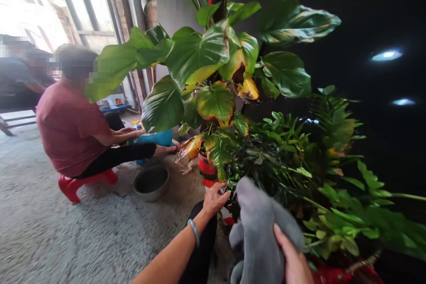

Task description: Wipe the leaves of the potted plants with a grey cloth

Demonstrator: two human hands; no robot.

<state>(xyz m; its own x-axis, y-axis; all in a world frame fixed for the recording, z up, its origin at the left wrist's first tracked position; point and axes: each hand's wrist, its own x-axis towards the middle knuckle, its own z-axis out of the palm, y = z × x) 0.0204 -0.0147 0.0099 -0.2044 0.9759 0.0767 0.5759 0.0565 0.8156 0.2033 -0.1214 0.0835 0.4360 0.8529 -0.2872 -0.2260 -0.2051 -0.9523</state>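
Note:
A grey plush toy point(261, 226) with stubby limbs fills the lower middle of the head view. My right hand point(293, 259) grips its side, thumb on the fabric; the other fingers are hidden. Left of the toy, my left hand point(214, 199) reaches forward with its fingers stretched and slightly apart, holding nothing. A pale bracelet point(193, 232) circles that wrist. Just beyond the hand are the low leaves of a big potted plant point(199, 57) and its red pot point(207, 167).
A person in a red shirt point(71, 126) sits on a red stool point(69, 186) at the left. A grey basin point(151, 184) stands on the concrete floor point(83, 235). Leafy plants point(333, 177) crowd the right side before a dark glossy surface point(376, 17).

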